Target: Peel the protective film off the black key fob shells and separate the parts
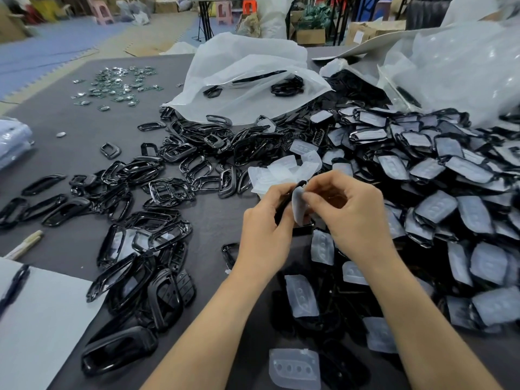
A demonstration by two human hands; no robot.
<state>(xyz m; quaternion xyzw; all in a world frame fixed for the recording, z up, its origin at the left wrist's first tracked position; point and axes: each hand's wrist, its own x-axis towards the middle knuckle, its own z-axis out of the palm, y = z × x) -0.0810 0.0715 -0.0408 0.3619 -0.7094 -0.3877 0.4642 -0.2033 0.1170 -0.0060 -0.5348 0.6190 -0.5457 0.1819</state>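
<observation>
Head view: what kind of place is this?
Probably a small factory or warehouse bench for manual parts prep: a table heaped with film-covered key fob shells, a pile of bare black frames, and cardboard boxes on the floor behind.

bare frames (157,190) left of filmed shells (450,175).

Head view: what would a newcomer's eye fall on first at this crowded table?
Most striking is the heap of film-covered shells filling the right side of the table. In the middle, the left hand holds a black shell while the right hand pinches its pale film. To the left lie scattered bare black frames.
</observation>
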